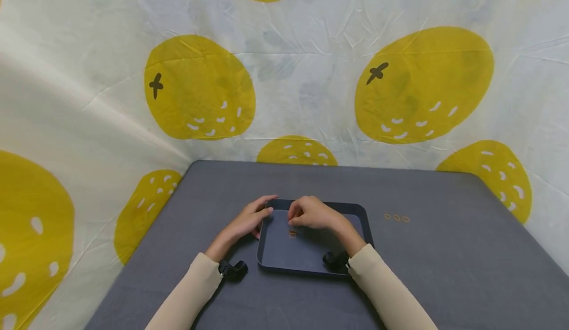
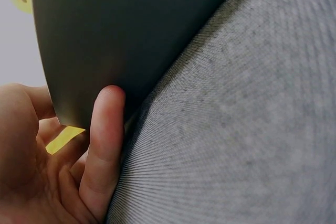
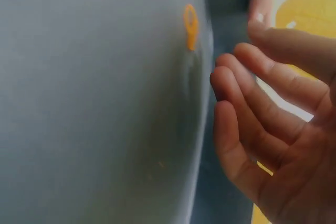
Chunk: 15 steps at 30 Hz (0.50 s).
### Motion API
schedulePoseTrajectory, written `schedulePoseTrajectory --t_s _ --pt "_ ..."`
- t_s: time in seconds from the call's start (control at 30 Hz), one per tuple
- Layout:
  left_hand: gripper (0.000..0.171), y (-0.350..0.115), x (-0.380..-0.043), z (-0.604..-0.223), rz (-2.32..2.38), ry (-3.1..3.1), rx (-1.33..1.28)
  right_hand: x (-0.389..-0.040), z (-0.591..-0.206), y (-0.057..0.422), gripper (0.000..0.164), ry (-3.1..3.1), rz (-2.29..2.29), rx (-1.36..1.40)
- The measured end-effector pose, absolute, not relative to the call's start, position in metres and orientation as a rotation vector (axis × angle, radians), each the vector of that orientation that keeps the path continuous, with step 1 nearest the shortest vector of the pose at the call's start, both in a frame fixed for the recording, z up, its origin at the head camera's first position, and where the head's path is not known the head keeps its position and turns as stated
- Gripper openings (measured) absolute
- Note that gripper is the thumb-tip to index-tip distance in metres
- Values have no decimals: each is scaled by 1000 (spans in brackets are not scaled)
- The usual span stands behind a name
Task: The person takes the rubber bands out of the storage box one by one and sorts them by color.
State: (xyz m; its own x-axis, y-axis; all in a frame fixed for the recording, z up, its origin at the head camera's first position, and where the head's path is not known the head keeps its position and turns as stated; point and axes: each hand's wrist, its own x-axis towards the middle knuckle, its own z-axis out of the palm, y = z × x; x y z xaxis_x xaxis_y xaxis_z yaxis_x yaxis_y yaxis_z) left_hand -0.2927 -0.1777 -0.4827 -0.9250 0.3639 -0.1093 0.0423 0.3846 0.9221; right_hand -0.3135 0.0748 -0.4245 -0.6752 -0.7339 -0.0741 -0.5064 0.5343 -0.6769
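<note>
A dark shallow tray (image 1: 311,271) lies on the grey-covered table. My left hand (image 1: 250,220) grips its left rim near the far corner; in the left wrist view one finger (image 2: 107,129) lies along the outer wall. Over the tray's left part hovers my right hand (image 1: 313,212), thumb and fingers loosely bent inward, with nothing visible between them. Just below its fingertips, small orange bands (image 1: 292,234) lie close together on the tray floor. The right wrist view shows orange bands (image 3: 191,27) near the tray wall, beside the fingers (image 3: 227,129).
On the table (image 1: 444,261), right of the tray, three orange rings (image 1: 396,218) lie in a row. A white curtain (image 1: 306,98) with yellow fruit prints hangs behind the table and along its left side. Both wrists wear black straps with cameras (image 1: 235,270).
</note>
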Motion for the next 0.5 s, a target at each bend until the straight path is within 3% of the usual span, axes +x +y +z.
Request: schedulePoseTrajectory --t_s 0.5 --pt "51 -177 -290 -481 1563 2350 362 -312 -436 73 6 2452 -882 -951"
